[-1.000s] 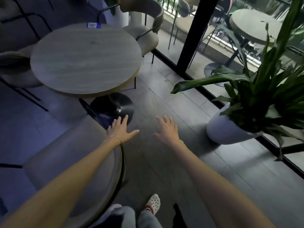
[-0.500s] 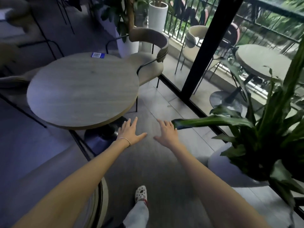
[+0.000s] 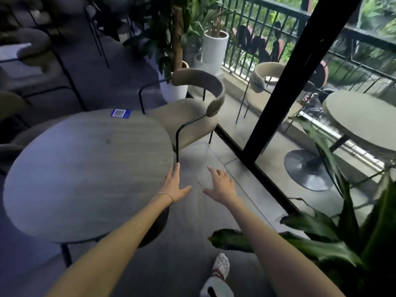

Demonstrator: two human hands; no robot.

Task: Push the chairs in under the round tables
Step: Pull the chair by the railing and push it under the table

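You have 1 view, from your head, looking forward and steeply down over both outstretched arms. The round table (image 3: 85, 168) sits close at left, a chair (image 3: 192, 112) just beyond it, and the glass door frame (image 3: 300, 78) runs up the right.

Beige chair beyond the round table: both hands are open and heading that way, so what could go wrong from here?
1. The beige chair stands angled to the round table, so a one-sided push may swing it rather than slide it under.
2. The left hand is right at the table rim and could get pinched between the chair's black arm frame and that rim.
3. The glass partition is close beside the chair; a skewed shove might knock it.
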